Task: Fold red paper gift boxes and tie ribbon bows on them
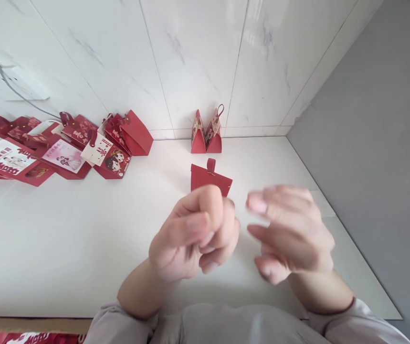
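Note:
My left hand [194, 234] is curled into a loose fist above the white surface [65, 243], and nothing shows in it. My right hand [290, 234] hovers beside it, blurred, with fingers bent but apart and nothing visible in them. Just beyond my left hand a small red paper gift box [211, 177] with a loop handle stands on the surface. Farther back, two folded red triangular boxes [206, 134] stand side by side against the marble wall.
A pile of flat red gift-box blanks and printed cards [65, 148] lies at the back left. A white power strip with a cable [15, 86] sits by the left wall. A grey wall [376, 167] bounds the surface on the right.

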Available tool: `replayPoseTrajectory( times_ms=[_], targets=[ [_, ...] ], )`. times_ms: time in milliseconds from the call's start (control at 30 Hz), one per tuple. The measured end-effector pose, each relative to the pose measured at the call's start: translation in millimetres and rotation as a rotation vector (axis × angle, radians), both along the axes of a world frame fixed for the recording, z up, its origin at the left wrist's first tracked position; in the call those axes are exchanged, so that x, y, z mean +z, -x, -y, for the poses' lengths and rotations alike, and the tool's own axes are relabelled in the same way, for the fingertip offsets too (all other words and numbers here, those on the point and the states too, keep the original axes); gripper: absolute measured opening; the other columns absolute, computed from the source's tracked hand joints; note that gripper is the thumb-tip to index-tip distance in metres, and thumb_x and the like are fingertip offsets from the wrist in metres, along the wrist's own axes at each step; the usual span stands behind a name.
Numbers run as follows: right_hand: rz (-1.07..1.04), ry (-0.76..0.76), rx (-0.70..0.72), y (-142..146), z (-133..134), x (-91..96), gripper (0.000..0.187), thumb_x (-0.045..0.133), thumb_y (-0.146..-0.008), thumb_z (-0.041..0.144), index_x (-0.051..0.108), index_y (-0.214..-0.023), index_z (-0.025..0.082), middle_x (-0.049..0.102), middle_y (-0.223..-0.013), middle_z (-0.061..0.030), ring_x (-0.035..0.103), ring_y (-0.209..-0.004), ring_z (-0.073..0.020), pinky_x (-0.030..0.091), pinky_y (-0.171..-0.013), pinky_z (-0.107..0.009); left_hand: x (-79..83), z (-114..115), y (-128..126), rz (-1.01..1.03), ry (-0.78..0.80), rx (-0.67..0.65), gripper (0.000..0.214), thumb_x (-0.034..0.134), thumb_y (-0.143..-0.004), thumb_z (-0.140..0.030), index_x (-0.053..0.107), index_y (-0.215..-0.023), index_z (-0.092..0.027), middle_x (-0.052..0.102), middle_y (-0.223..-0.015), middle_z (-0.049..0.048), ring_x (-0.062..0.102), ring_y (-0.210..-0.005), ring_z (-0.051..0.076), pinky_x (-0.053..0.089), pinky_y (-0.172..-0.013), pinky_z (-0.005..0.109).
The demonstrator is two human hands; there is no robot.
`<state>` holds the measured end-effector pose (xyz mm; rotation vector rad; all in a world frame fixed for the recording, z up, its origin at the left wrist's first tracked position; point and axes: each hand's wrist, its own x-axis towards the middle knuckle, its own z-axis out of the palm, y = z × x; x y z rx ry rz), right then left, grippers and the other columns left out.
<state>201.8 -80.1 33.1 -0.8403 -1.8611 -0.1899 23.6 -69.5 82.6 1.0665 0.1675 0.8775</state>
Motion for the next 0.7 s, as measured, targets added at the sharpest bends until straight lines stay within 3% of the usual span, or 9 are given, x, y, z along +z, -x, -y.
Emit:
replayPoseTrajectory(
  times_ms=[33, 67, 167, 233, 333, 500, 600, 700],
  targets=[
    [-0.03, -0.049, -0.016, 1.9, -5.8, 3.0, 0.035, 0.038, -0.089, 0.057, 0.055, -0.105, 0.031, 0.063, -0.123, -0.0059, 0.064, -0.103, -0.0261, 0.053, -0.079, -0.045, -0.9, -0.8, -3.5, 0.055, 0.032, 0.044, 0.04, 0.048, -0.088, -0.047, 0.03, -0.063, -0.021, 0.029, -0.05, -0.0055, 0.031, -0.038, 0.008, 0.026, -0.039, 0.023],
    [-0.039, 0.023, -0.081, 3.0, -11.5, 4.9, 0.034, 0.044, -0.09, 0.048, 0.051, -0.117, 0.028, 0.058, -0.132, -0.0089, 0.059, -0.114, -0.0282, 0.051, -0.086, -0.047, -1.4, -1.5, -6.7, 0.086, 0.056, 0.08, 0.043, 0.048, -0.087, -0.051, 0.028, -0.062, -0.021, 0.028, -0.051, -0.0054, 0.031, -0.038, 0.008, 0.027, -0.039, 0.023],
    [0.094, 0.425, -0.253, 1.4, -27.2, 2.2, 0.048, 0.046, -0.092, 0.04, 0.04, -0.136, 0.021, 0.051, -0.14, -0.015, 0.051, -0.127, -0.0321, 0.046, -0.094, -0.05, -1.7, -2.7, -12.7, 0.156, 0.053, 0.087, 0.046, 0.048, -0.089, -0.051, 0.025, -0.062, -0.021, 0.025, -0.052, -0.0048, 0.032, -0.039, 0.009, 0.031, -0.04, 0.024],
    [0.207, 0.646, -0.314, -2.3, -35.8, -4.1, 0.044, 0.045, -0.093, 0.037, 0.044, -0.134, 0.02, 0.062, -0.127, -0.0138, 0.059, -0.115, -0.0311, 0.047, -0.091, -0.048, -1.9, -2.3, -14.0, 0.215, 0.019, 0.059, 0.044, 0.046, -0.091, -0.046, 0.026, -0.062, -0.021, 0.025, -0.052, -0.0046, 0.033, -0.04, 0.009, 0.032, -0.041, 0.024],
    [0.326, 0.904, -0.346, -7.4, -43.1, -10.3, 0.026, 0.045, -0.094, 0.031, 0.061, -0.112, 0.023, 0.073, -0.095, -0.0055, 0.068, -0.082, -0.0235, 0.048, -0.072, -0.035, -2.8, -0.5, -15.2, 0.219, 0.01, 0.047, 0.043, 0.048, -0.091, -0.045, 0.028, -0.061, -0.021, 0.029, -0.052, -0.0043, 0.037, -0.041, 0.009, 0.034, -0.042, 0.024],
    [0.382, 0.983, -0.334, -10.2, -42.7, -4.4, 0.025, 0.043, -0.093, 0.027, 0.065, -0.081, 0.024, 0.069, -0.073, -0.0023, 0.062, -0.064, -0.0185, 0.037, -0.054, -0.029, -3.2, 1.8, -18.5, 0.234, 0.019, 0.03, 0.04, 0.049, -0.091, -0.042, 0.033, -0.061, -0.021, 0.035, -0.052, -0.0039, 0.042, -0.042, 0.009, 0.037, -0.043, 0.022],
    [0.37, 0.998, -0.347, -11.9, -42.1, -1.5, 0.026, 0.043, -0.092, 0.024, 0.064, -0.077, 0.025, 0.068, -0.071, -0.0011, 0.059, -0.062, -0.0179, 0.035, -0.054, -0.029, -4.5, 2.1, -18.6, 0.255, -0.003, 0.016, 0.039, 0.048, -0.092, -0.039, 0.033, -0.061, -0.02, 0.035, -0.052, -0.004, 0.043, -0.042, 0.008, 0.038, -0.045, 0.022],
    [0.377, 1.008, -0.346, -15.0, -42.3, -2.0, 0.027, 0.043, -0.092, 0.025, 0.064, -0.076, 0.025, 0.067, -0.071, -0.0005, 0.059, -0.065, -0.0185, 0.035, -0.055, -0.029, -7.0, 2.5, -17.1, 0.158, 0.027, 0.018, 0.043, 0.053, -0.087, -0.049, 0.035, -0.061, -0.021, 0.037, -0.051, -0.0037, 0.047, -0.045, 0.009, 0.04, -0.046, 0.022]
  ],
)
